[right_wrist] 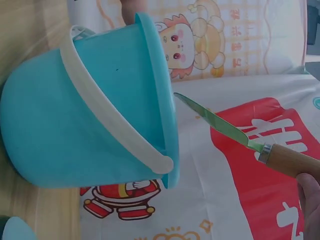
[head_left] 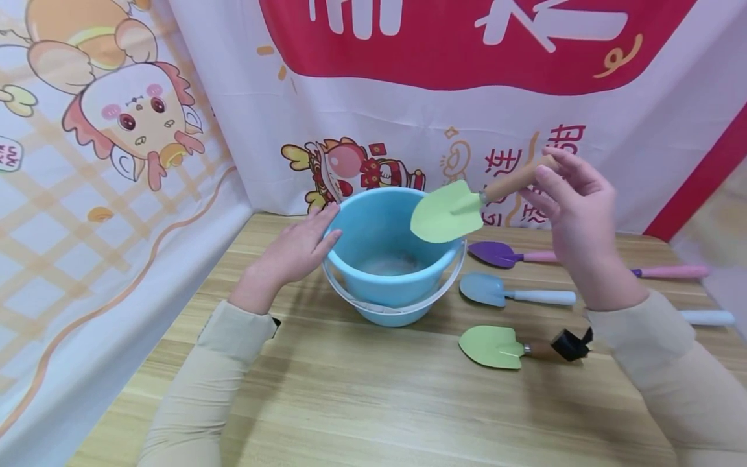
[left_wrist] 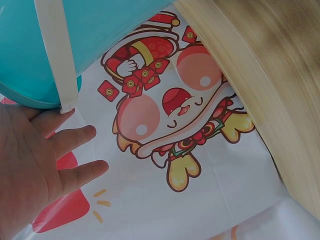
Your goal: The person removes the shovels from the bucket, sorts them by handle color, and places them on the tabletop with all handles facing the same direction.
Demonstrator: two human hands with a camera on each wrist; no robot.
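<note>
A light blue bucket (head_left: 385, 293) stands upright on the table, its white carrying handle (head_left: 403, 310) hanging down at the front. My left hand (head_left: 294, 250) rests on the left of its rim, fingers extended; the left wrist view also has the outstretched fingers beside the bucket (left_wrist: 105, 30). With my right hand (head_left: 586, 214) I pinch the wooden grip of a green trowel (head_left: 449, 214) near its end. The blade points left, raised above the bucket's right rim in the head view. From the right wrist, the trowel (right_wrist: 220, 125) appears edge-on, outside the bucket's mouth.
Several more trowels lie right of the bucket: a purple one (head_left: 496, 254), a blue one (head_left: 484, 289) and a second green one (head_left: 493, 347). Other pink and white handles (head_left: 671, 272) extend beyond my right forearm. Printed cloth (head_left: 233, 117) hangs behind and left of the wooden table (head_left: 362, 395).
</note>
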